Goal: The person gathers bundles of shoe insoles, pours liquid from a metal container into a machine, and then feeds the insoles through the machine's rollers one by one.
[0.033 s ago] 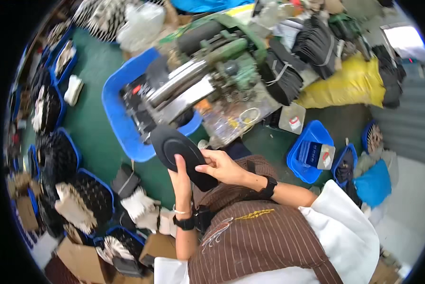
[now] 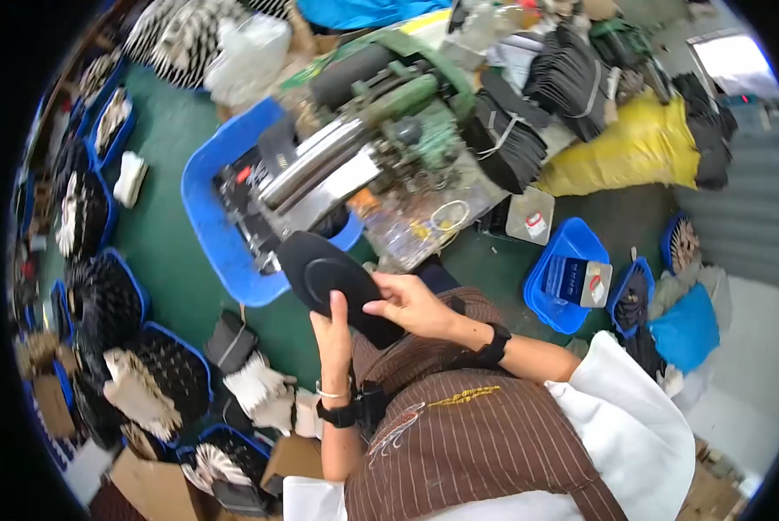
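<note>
Both hands hold a black shoe insole, tilted in front of my apron, with a raised oval on its wide end. My left hand grips it from the near side, thumb on the upper face and the other fingers hidden beneath. My right hand pinches its right edge between thumb and fingers. Beyond the insole stands a green machine with shiny metal rollers and a littered metal worktop.
A blue bin with dark pieces sits under the rollers. Tied stacks of black insoles lie right of the machine, near a yellow sack. Blue tubs stand at right; several filled baskets line the green floor at left.
The whole view has turned slightly, and the insole sits a touch lower and further right in it. Both hands keep the same hold.
</note>
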Motion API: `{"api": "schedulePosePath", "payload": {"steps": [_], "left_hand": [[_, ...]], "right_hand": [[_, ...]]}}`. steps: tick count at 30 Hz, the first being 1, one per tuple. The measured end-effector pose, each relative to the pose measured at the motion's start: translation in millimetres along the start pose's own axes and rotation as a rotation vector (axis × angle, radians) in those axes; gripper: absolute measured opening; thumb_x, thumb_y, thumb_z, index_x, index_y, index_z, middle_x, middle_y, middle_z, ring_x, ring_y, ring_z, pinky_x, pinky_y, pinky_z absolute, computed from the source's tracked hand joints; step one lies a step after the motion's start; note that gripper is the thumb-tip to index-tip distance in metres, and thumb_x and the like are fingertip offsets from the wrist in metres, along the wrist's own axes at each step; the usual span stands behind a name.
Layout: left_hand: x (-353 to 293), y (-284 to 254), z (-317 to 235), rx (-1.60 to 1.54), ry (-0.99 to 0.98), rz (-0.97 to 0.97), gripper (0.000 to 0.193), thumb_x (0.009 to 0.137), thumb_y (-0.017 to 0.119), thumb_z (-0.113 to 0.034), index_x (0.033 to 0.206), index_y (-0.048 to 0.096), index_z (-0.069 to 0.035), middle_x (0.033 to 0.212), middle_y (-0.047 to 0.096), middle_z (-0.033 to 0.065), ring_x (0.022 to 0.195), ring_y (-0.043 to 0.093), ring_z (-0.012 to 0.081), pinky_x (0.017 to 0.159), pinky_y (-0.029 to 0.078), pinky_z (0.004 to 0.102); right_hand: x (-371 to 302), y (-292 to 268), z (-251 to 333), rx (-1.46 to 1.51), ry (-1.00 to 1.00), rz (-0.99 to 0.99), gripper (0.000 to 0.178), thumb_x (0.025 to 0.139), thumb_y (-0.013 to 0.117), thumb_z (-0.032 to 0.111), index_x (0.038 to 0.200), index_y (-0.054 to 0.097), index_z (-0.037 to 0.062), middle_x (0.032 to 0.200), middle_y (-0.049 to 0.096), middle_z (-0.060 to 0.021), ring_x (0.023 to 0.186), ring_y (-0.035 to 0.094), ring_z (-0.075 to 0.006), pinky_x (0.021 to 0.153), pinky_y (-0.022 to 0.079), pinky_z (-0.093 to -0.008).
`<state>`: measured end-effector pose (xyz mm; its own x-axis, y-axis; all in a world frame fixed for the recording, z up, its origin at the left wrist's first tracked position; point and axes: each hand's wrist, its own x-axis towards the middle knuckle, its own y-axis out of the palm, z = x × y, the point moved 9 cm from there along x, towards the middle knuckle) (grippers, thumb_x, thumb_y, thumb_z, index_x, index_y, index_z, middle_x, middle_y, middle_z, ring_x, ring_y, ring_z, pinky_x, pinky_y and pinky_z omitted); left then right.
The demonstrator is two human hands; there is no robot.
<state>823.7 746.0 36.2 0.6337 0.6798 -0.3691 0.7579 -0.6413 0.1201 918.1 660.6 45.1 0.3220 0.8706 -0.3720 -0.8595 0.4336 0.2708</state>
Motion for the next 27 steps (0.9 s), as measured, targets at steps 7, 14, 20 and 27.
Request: {"api": "schedulePosePath", "payload": {"steps": [7,14,20,27], "left_hand": [[19,101,5,0.329,0.012,0.413,0.047,0.092,0.06,-0.017,0.136,0.048,-0.006,0.124,0.057,0.0114,0.112,0.056,0.0193,0.094,0.045,0.0328],[53,190,41,0.48,-0.108,0.464,0.047,0.087,0.067,-0.019,0.132,0.053,-0.008,0.114,0.064,0.0126,0.104,0.061,0.0238,0.088,0.048,0.0366],[89,328,60,1.117,0.187,0.549,0.073,0.073,0.075,-0.014,0.139,0.043,-0.011,0.137,0.044,0.0204,0.127,0.044,0.0359,0.102,0.038,0.0461],[172,462,108,1.753,0.752,0.573,0.091,0.069,0.07,-0.007,0.149,0.026,-0.018,0.153,0.021,0.0152,0.142,0.022,0.0335,0.111,0.024,0.0518]], "right_hand": [[-85,-252,18,-0.006,-0.073,-0.839,0.022,0.089,0.062,0.007,0.11,0.058,0.0009,0.098,0.065,-0.0028,0.082,0.059,-0.0078,0.074,0.049,-0.0248],[-125,-420,44,0.026,-0.101,-1.027,0.023,0.089,0.059,0.002,0.111,0.061,-0.0023,0.103,0.067,-0.0067,0.09,0.061,-0.012,0.08,0.046,-0.0262],[-91,-524,45,0.107,-0.102,-0.965,0.021,0.087,0.06,0.0,0.108,0.061,-0.0039,0.1,0.067,-0.0063,0.089,0.06,-0.0111,0.079,0.047,-0.0251],[-59,-611,35,-0.582,0.006,-0.881,0.025,0.08,0.068,0.009,0.103,0.063,0.0004,0.089,0.068,-0.0125,0.08,0.066,-0.0211,0.073,0.051,-0.0298]]}}
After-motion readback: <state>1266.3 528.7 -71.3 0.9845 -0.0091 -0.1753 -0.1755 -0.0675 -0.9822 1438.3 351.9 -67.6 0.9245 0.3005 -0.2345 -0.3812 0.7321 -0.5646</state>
